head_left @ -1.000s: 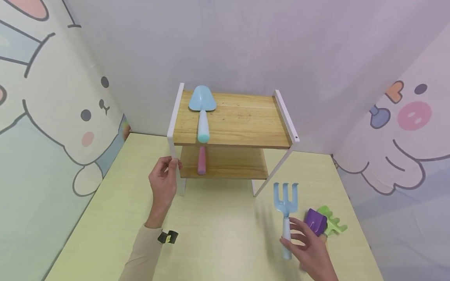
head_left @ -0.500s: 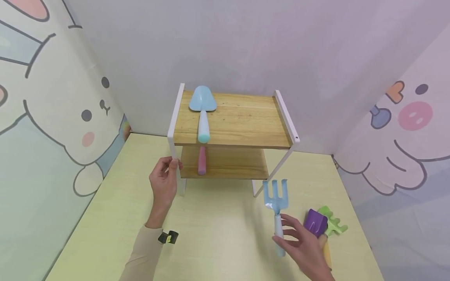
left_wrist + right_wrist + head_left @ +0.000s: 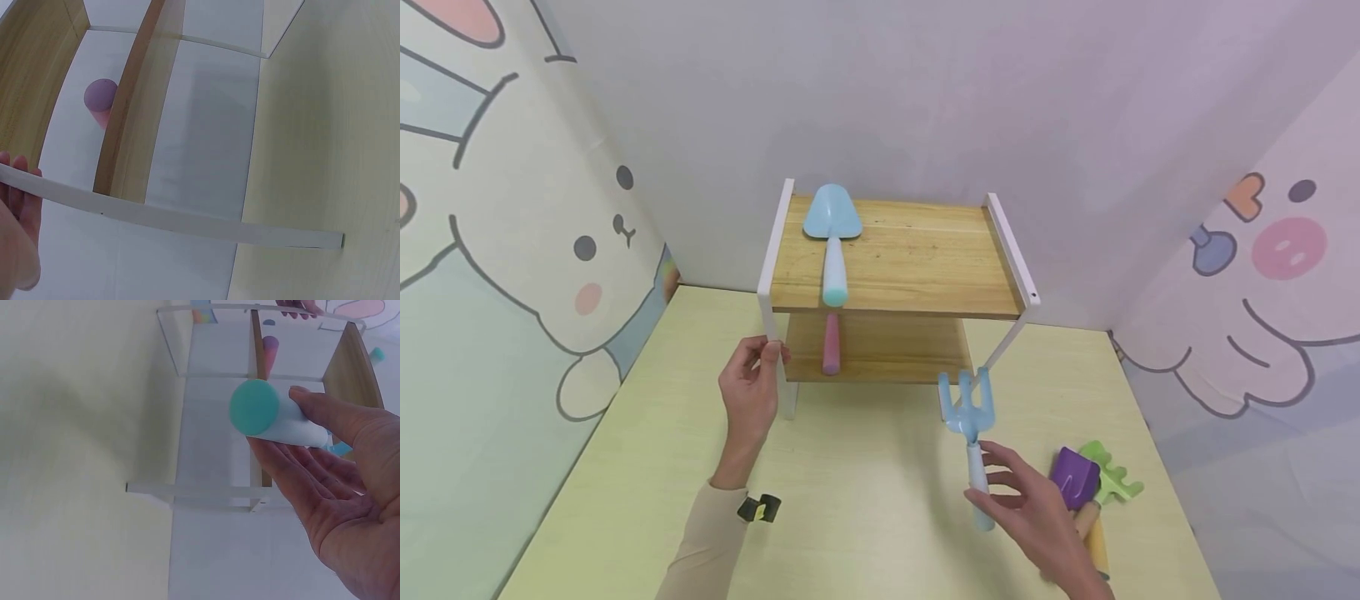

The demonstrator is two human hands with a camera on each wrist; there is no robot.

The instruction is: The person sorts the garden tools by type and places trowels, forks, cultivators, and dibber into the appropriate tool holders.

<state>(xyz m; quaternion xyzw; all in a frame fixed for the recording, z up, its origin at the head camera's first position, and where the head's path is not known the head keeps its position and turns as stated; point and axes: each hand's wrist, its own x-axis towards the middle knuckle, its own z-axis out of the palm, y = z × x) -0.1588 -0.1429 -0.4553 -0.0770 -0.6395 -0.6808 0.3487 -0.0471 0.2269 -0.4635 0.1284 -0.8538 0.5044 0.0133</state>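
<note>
My right hand pinches the pale handle of a light blue toy hand fork, tines up, in front of the shelf's right leg. The handle's turquoise end cap faces the right wrist camera. At the left, my left hand holds the front white post of a two-tier wooden shelf between thumb and fingers. A light blue toy trowel lies on the upper board's left side. Below it, a pink handle pokes out over the lower board; its far end is hidden.
On the table's right side lie a purple toy shovel, a green toy rake and a yellow handle, close together. A pale wall stands right behind the shelf, with cartoon-printed panels on both sides.
My right hand has carried the fork left and slightly up, toward the shelf's right leg. My left hand stays on the post.
</note>
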